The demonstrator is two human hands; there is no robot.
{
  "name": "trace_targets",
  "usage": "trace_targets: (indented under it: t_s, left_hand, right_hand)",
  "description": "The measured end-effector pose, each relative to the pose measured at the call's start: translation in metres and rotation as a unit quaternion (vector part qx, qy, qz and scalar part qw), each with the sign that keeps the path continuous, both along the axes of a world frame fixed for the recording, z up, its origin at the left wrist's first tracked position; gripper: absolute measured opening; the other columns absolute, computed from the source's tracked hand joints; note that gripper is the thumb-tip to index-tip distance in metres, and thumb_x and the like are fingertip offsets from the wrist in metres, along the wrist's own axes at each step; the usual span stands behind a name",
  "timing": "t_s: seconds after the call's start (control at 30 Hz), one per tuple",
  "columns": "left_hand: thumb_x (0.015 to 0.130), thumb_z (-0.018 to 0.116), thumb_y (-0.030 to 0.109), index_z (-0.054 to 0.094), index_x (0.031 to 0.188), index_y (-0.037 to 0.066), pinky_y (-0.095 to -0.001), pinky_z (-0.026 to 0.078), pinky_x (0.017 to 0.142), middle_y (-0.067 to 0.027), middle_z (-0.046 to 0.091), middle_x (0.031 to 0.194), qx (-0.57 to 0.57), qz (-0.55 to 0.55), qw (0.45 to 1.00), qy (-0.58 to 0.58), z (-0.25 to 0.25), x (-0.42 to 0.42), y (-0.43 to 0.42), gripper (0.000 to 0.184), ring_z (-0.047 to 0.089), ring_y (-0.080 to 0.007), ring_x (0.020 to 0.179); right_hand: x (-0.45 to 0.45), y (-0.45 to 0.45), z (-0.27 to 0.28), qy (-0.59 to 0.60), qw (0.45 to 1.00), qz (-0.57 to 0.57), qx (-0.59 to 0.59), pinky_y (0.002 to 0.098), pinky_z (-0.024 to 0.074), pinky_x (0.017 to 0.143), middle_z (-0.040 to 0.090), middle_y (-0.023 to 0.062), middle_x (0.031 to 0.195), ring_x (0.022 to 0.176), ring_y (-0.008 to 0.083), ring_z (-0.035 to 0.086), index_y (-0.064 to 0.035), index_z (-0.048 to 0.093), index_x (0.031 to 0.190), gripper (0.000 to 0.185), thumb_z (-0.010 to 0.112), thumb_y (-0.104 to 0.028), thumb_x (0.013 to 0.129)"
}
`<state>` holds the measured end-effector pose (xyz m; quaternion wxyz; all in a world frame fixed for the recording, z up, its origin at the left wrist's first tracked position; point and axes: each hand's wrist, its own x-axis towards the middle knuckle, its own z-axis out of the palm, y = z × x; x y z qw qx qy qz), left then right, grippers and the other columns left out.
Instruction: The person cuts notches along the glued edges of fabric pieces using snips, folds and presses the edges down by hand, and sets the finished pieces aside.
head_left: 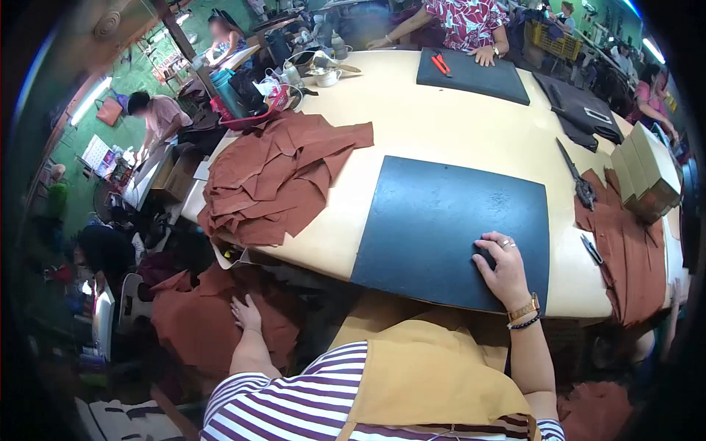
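Note:
My left hand (247,313) lies with its fingers spread on a heap of rust-brown fabric (191,327), low to the left of the table. My right hand (503,270), wearing a ring, rests near the front right of a dark cutting mat (448,220). Its fingers are loosely bent and the thumb stands apart, with nothing visible in it. A large pile of rust-brown cut fabric pieces (272,176) lies on the table left of the mat. To the right are large scissors (581,184) and small thread snips (591,250), beside and partly on a stack of brown strips (625,250).
Across the cream table (397,110), a person's hand (484,55) touches a second dark mat (478,82) with red-handled pliers (441,65). A red basket (254,117) stands at the left edge, a cardboard box (647,173) at the right. Other people work in the background.

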<state>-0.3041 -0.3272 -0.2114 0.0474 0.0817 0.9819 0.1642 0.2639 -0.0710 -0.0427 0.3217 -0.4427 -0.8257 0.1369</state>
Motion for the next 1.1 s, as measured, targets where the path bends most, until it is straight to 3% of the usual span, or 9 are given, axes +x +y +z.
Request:
trace_targets:
  t_s: [0.13,0.23,0.37,0.47,0.63,0.77,0.8,0.93,1.1]
  left_hand:
    - [0.104,0.039,0.042,0.028,0.152,0.010,-0.0544,0.025,0.114,-0.0213,0.031,0.154,0.243,0.039,0.960,0.133,0.031,-0.005,0.005,0.059,0.030,-0.0363,0.143]
    - [0.103,0.046,0.024,0.034,0.145,-0.001,-0.0443,0.033,0.110,-0.0264,0.039,0.146,0.465,-0.085,0.837,0.277,0.067,-0.050,0.059,0.051,0.040,-0.0375,0.134]
    - [0.097,0.059,0.024,0.042,0.137,-0.003,-0.0443,0.036,0.107,-0.0232,0.049,0.134,0.382,-0.292,0.810,0.336,0.131,-0.054,0.177,0.051,0.045,-0.0372,0.126]
    - [0.091,0.064,0.040,0.041,0.141,0.002,-0.0490,0.032,0.110,-0.0231,0.045,0.141,0.305,-0.438,0.805,0.259,0.159,0.002,0.270,0.067,0.041,-0.0368,0.133]
    - [0.073,0.076,0.058,0.041,0.146,0.025,-0.0650,0.020,0.113,-0.0199,0.018,0.159,0.109,-0.379,0.916,0.070,0.150,0.069,0.363,0.087,0.020,-0.0348,0.147]
    - [0.083,0.067,0.025,0.053,0.132,0.024,-0.0629,0.018,0.114,-0.0076,0.056,0.137,0.197,-0.299,0.933,0.036,0.125,0.070,0.408,0.051,0.051,-0.0272,0.129]
    - [0.082,0.059,0.009,0.058,0.123,0.023,-0.0620,0.018,0.114,-0.0028,0.068,0.118,0.265,-0.272,0.922,0.069,0.131,0.090,0.405,0.042,0.061,-0.0238,0.116]
    - [0.081,0.053,0.001,0.060,0.120,0.021,-0.0631,0.017,0.114,-0.0019,0.066,0.122,0.263,-0.419,0.867,0.065,0.137,0.127,0.368,0.044,0.059,-0.0227,0.119]
    - [0.071,0.056,0.000,0.047,0.140,0.020,-0.0612,0.010,0.117,-0.0094,0.046,0.148,0.167,-0.590,0.790,-0.004,0.135,0.123,0.324,0.073,0.031,-0.0294,0.145]
  right_hand:
    - [-0.001,0.001,-0.001,-0.004,1.000,-0.005,0.004,0.0421,0.0471,0.095,0.065,0.0124,0.111,0.109,0.0319,0.059,-0.0044,0.069,0.103,0.024,0.073,-0.012,0.081]
    - [-0.002,0.002,-0.001,-0.007,1.000,-0.011,0.002,0.0419,0.0471,0.093,0.065,0.0123,0.110,0.107,0.0317,0.059,-0.0046,0.069,0.103,0.024,0.073,-0.012,0.080]
    - [-0.002,0.003,-0.005,0.005,1.000,-0.009,0.006,0.0413,0.0471,0.091,0.065,0.0122,0.110,0.105,0.0312,0.059,-0.0048,0.069,0.103,0.024,0.073,-0.012,0.080]
    - [-0.002,0.003,-0.003,0.005,1.000,-0.013,0.009,0.0406,0.0472,0.091,0.066,0.0118,0.109,0.104,0.0308,0.060,-0.0052,0.069,0.102,0.024,0.074,-0.012,0.080]
    - [-0.002,0.004,-0.003,0.013,1.000,-0.018,0.007,0.0405,0.0473,0.090,0.067,0.0108,0.106,0.103,0.0297,0.060,-0.0055,0.070,0.099,0.021,0.074,-0.012,0.080]
    - [-0.001,0.006,-0.004,0.030,0.999,-0.017,0.008,0.0397,0.0474,0.089,0.068,0.0097,0.104,0.102,0.0287,0.061,-0.0061,0.071,0.097,0.018,0.073,-0.011,0.080]
    - [-0.001,0.006,-0.005,0.031,0.999,-0.018,0.002,0.0396,0.0467,0.090,0.068,0.0092,0.104,0.102,0.0283,0.061,-0.0069,0.071,0.097,0.017,0.073,-0.012,0.081]
    - [-0.001,0.006,-0.004,0.020,0.999,-0.024,0.004,0.0393,0.0457,0.089,0.068,0.0087,0.104,0.101,0.0277,0.061,-0.0078,0.071,0.098,0.018,0.073,-0.012,0.081]
    - [-0.002,0.008,0.000,0.019,1.000,-0.020,0.000,0.0385,0.0448,0.087,0.068,0.0083,0.104,0.100,0.0277,0.061,-0.0081,0.070,0.098,0.019,0.073,-0.011,0.080]
